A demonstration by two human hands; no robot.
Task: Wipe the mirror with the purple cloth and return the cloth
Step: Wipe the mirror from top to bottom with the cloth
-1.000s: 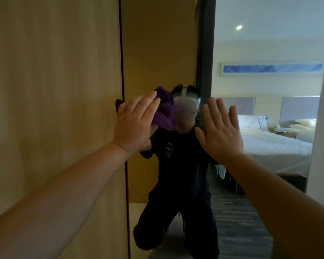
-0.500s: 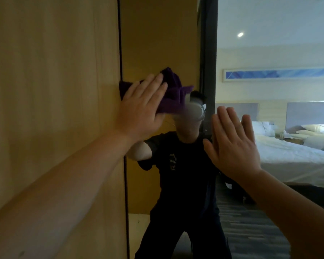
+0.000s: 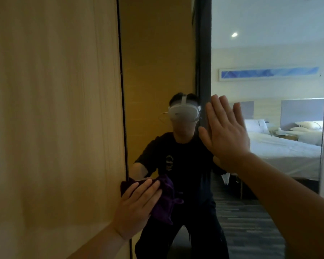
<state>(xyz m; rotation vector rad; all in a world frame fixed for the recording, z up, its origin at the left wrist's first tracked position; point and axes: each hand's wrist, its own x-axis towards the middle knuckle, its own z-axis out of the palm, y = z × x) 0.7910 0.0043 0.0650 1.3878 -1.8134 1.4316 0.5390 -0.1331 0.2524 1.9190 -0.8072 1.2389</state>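
wood panelling (image 3: 54, 109) fills the near left, its dark edge meeting the mirror (image 3: 157, 62), where the left hand (image 3: 137, 208) presses the bunched purple cloth (image 3: 164, 199) flat against the glass low at the mirror's left edge, fingers spread over the cloth and holding it in place. higher and toward the middle of the glass, the right hand (image 3: 224, 133) is raised palm forward with fingers straight and close together, holding nothing; whether it touches the glass i cannot tell. deeper in the reflection sit a crouching person in dark clothes, a white bed (image 3: 281, 152) and a blue picture (image 3: 269, 72).
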